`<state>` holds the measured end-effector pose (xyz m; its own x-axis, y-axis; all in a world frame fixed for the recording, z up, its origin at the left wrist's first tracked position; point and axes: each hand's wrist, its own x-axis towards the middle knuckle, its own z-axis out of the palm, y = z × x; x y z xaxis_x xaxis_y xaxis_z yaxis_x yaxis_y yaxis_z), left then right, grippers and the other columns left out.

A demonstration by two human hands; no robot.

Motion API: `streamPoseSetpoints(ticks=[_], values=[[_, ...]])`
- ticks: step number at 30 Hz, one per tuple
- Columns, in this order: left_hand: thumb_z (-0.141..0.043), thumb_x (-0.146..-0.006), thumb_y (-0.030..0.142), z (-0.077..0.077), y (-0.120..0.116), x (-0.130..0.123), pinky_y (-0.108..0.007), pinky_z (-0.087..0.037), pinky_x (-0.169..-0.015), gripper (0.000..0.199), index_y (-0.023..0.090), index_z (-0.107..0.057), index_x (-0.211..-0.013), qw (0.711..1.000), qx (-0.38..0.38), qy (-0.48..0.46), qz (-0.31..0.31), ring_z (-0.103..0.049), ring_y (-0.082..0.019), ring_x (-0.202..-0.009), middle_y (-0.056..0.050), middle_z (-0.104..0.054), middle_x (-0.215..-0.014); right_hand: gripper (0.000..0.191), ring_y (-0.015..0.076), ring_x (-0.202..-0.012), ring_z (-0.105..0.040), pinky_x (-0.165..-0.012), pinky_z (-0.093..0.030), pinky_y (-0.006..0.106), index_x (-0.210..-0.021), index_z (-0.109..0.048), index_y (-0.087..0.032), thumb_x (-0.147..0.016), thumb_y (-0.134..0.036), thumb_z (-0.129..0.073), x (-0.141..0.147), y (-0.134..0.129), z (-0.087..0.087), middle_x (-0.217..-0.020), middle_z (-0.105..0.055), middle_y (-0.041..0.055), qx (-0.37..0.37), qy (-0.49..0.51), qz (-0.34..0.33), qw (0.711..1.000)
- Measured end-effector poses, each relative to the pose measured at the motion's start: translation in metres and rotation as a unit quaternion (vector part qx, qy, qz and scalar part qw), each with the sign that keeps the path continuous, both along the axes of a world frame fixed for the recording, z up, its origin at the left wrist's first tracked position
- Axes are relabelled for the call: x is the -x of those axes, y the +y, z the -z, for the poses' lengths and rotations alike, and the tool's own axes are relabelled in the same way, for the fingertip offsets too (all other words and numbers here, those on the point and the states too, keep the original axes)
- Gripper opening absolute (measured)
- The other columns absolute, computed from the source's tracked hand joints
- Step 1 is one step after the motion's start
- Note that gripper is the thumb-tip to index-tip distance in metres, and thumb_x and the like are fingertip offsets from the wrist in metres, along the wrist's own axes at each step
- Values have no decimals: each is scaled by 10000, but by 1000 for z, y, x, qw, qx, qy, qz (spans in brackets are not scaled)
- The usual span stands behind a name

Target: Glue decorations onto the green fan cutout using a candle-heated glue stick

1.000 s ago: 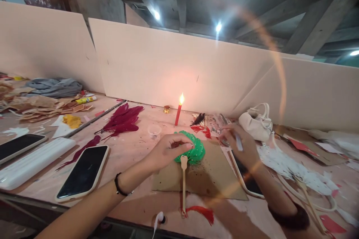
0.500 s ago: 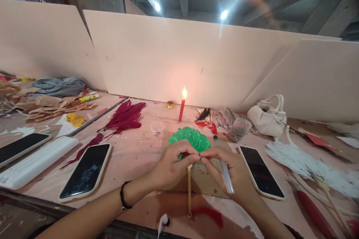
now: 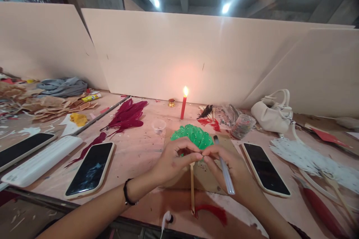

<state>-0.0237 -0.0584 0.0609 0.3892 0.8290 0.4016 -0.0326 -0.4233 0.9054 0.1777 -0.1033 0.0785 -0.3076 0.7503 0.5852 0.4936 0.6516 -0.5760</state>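
1. Hidden parts: the left hand [image 3: 179,155] and right hand [image 3: 232,160] cover the near edge of the green fan [image 3: 193,134] and the top of its wooden handle [image 3: 192,190].
2. Left fingers: the thumb and forefinger are pinched together at the tips, in front of the fan. Any part between them is too small to identify.
3. Right fingers: the thumb and forefinger meet the left fingertips; a clear tube [image 3: 227,177] with a dark end is gripped, slanting, against the same hand. Its contents cannot be made out.
4. Cut-off items: both forearms, a red-handled tool [image 3: 322,209] at lower right and a phone [image 3: 25,149] at far left run out of view.
5. Fan position: the fan, dotted with small beads, lies on a sheet of cardboard [image 3: 203,181]. Its handle points toward the person, with a red tassel [image 3: 214,213] at the end.
6. Surface: the pinkish, stained table [image 3: 134,164] carries a lit red candle [image 3: 183,108], standing upright, dark red feathers [image 3: 127,115], a clear cup [image 3: 243,126] of small pieces and a white handbag [image 3: 272,114].
7. Room: a pale board [image 3: 146,52] stands behind the table, below ceiling lights [image 3: 226,8].
8. Difference: one second earlier, the right hand is at the cup; now it meets the left hand.
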Motion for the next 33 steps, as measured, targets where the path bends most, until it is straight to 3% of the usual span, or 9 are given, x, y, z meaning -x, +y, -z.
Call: streamPoseSetpoints(ticks=[8, 18, 22, 26, 33], values=[[-829, -839, 407, -4, -2, -3, -265, -401, -689, 236, 178, -813, -787, 998, 57, -5, 13, -561, -149, -746, -27, -671, -774, 130, 174, -688, -627, -622, -482, 245, -1007, -585, -260, -1043, -205, -473, -2, -3, -3, -787, -644, -17, 21, -62, -11, 998], [-813, -880, 345, 10, -4, -8, -280, -464, -782, 177, 187, -805, -799, 988, 114, -64, 82, -648, -164, -814, -29, -726, -834, 108, 181, -648, -587, -582, -439, 258, -947, -523, -256, -986, -179, -458, 2, -6, -8, -775, -612, -10, -6, -100, 2, 995], [-782, -905, 381, 10, -4, -7, -275, -449, -766, 222, 181, -793, -809, 994, 82, -26, 67, -632, -164, -815, -34, -725, -833, 106, 181, -620, -566, -568, -424, 261, -969, -510, -259, -1007, -200, -431, 1, -4, 0, -779, -605, -7, 8, -113, 30, 993], [-745, -892, 361, 12, -2, -6, -275, -435, -728, 207, 175, -784, -811, 998, 60, 19, 27, -598, -165, -789, -32, -701, -808, 81, 212, -718, -626, -629, -442, 282, -1001, -486, -254, -970, -182, -464, 2, 1, 13, -835, -641, 17, -17, -142, 51, 988], [-708, -805, 281, 24, 0, -11, -290, -454, -749, 135, 174, -759, -741, 990, 133, 21, 31, -619, -172, -765, -22, -718, -762, 85, 232, -656, -571, -592, -323, 300, -864, -469, -261, -883, -180, -488, 5, 15, 29, -703, -625, 29, -123, -221, 84, 964]])
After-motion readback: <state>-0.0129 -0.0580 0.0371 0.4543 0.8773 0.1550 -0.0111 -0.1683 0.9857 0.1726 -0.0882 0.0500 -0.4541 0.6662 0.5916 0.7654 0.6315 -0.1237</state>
